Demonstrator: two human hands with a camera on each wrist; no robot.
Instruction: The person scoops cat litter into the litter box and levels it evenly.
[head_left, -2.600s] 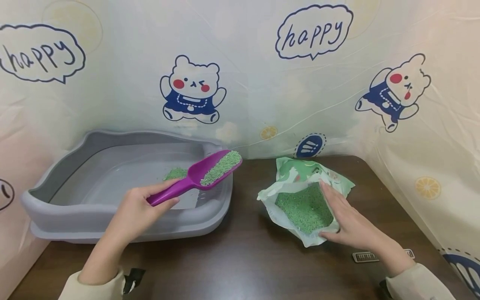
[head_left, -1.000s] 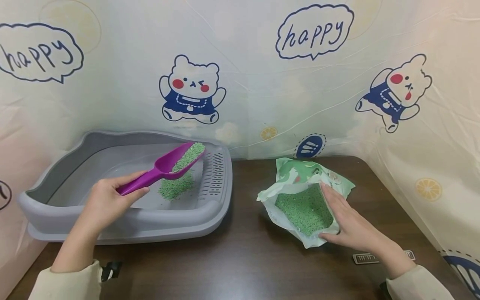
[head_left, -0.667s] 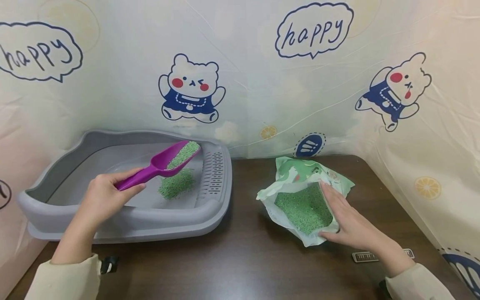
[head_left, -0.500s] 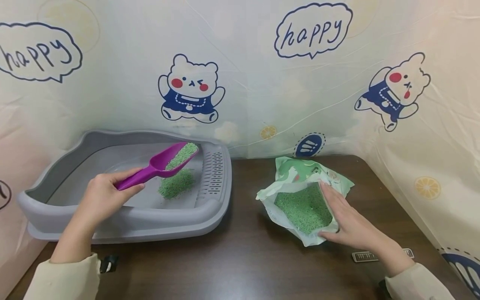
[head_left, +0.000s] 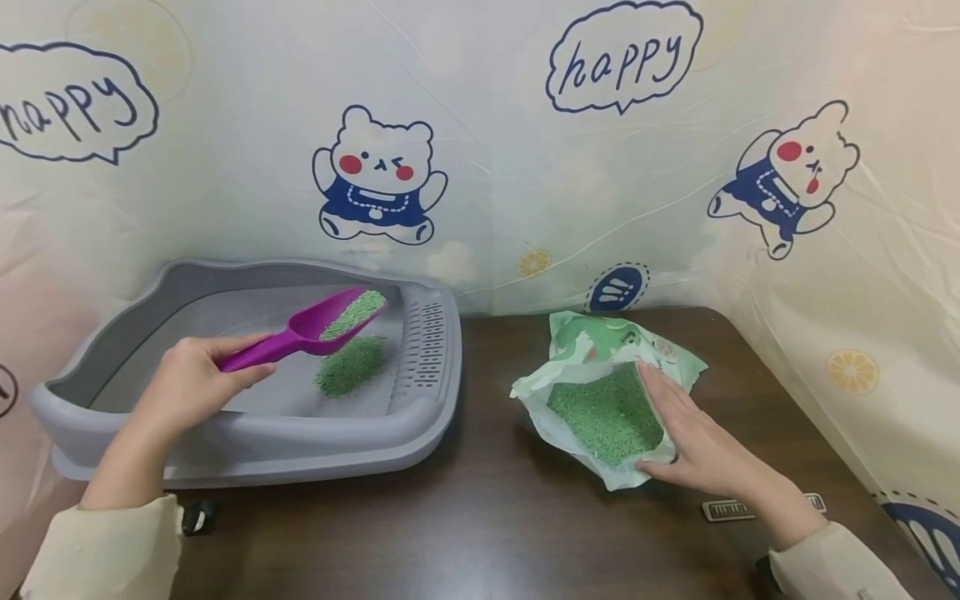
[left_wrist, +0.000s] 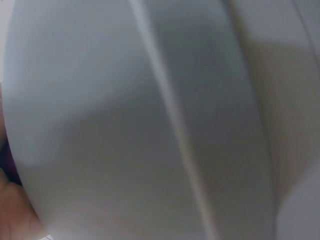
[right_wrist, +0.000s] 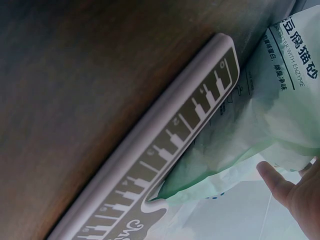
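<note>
My left hand (head_left: 183, 379) grips the handle of a purple scoop (head_left: 315, 323), tilted over the grey litter box (head_left: 315, 450). Green pellet litter (head_left: 358, 312) lies along the scoop's far side. Beneath it, a small litter pile (head_left: 351, 367) sits on the box floor. On the right, my right hand (head_left: 697, 442) rests against the rim of an opened green-and-white litter bag (head_left: 543, 425), fingers fairly straight along one side and thumb at the lower edge. More green litter (head_left: 611, 417) shows inside. The box's wall (left_wrist: 100, 125) fills most of the left wrist view.
A ruler (right_wrist: 165, 145) with printed marks lies on the dark wooden table (head_left: 480, 533) under my right wrist. A slotted ledge (head_left: 423, 346) forms the box's right end. Printed cloth (head_left: 480, 150) hangs behind and at both sides.
My left hand has carried the loaded scoop leftward, from the box's right rim to above the litter pile, with only slight motion lately. The right hand stays at the bag.
</note>
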